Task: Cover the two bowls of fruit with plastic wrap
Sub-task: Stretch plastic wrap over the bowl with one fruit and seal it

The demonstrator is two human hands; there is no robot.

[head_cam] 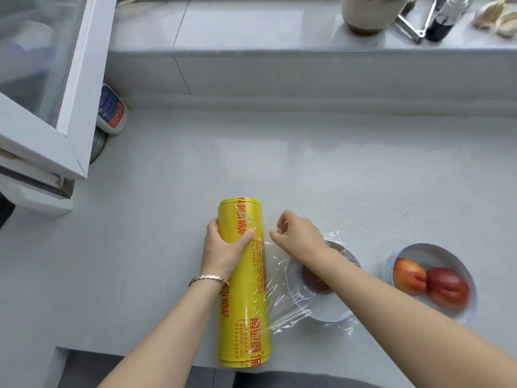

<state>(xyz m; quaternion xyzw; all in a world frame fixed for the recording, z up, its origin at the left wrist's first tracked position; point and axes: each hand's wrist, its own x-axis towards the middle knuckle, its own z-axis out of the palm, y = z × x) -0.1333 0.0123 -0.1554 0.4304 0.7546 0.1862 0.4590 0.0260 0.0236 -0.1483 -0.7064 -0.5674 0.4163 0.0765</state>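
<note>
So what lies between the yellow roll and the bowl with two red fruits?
In the head view, the other white bowl with a dark fruit lies there, under film drawn from the yellow roll; the right hand pinches that film.

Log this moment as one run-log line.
left hand: grips wrap roll | right hand: pinches film | film: stretched from roll over dark-fruit bowl | red-fruit bowl: appears uncovered
</note>
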